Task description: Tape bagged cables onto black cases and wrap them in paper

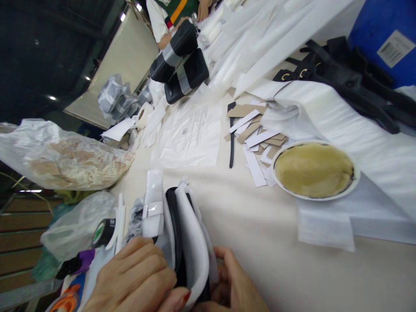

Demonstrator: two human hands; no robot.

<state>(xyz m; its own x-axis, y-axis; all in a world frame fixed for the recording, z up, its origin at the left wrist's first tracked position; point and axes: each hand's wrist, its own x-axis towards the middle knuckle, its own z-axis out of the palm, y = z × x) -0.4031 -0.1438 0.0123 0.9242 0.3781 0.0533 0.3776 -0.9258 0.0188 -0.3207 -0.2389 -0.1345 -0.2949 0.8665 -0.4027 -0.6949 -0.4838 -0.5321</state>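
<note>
At the bottom edge, my left hand and my right hand are both closed round a black item wrapped in white foam sheet, which stands upright between them on the cream table. My left fingers curl over its left side, with the thumb pressed on the foam. The fingers of my right hand hold it from the right. A folded white foam strip with a tape band lies just behind my left hand.
A round bowl of yellowish paste sits to the right on white sheets. Cardboard and white paper strips, a black strap, printed plastic bags, black bags, two taped black boxes and plastic sacks surround it. Another person's arm works far back.
</note>
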